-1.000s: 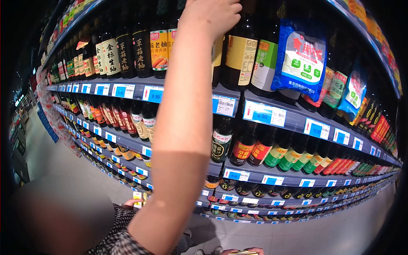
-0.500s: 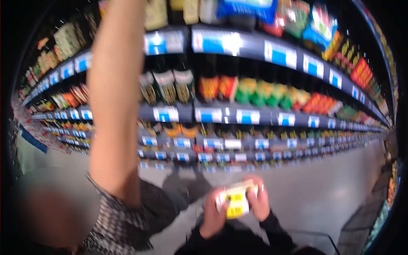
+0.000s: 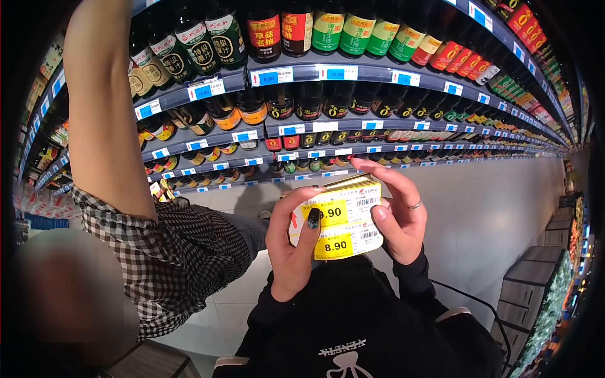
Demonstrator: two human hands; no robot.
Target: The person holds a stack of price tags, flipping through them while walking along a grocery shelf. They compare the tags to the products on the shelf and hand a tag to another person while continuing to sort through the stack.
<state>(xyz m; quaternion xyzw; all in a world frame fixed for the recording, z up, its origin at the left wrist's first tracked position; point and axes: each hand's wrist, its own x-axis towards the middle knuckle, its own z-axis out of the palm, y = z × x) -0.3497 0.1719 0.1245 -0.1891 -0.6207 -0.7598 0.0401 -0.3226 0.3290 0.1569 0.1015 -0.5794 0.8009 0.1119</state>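
Observation:
A stack of white-and-yellow price labels (image 3: 350,236) is held up in front of my chest. Prices ending in 9.90 and reading 8.90 show on the front sheet, with barcodes on its right side. My left hand (image 3: 291,249) grips the stack's left side, its dark-nailed thumb pressed on the front. On the right side, my right hand (image 3: 406,223) has its thumb at the edge and its fingers curled behind the top; one finger wears a ring. The back of the stack is hidden.
Beside me on the left stands a person in a checked shirt (image 3: 170,249), one arm raised towards the shelves. Rows of sauce bottles (image 3: 359,34) line the shelves, with price tags on the shelf edges (image 3: 309,74). Display crates (image 3: 529,283) stand at the right. Grey floor (image 3: 466,208) lies between.
My view has tilted down, so the hands and labels appear higher and larger. The labels now face me more clearly. Both hands still hold them, and the other person's arm stays raised.

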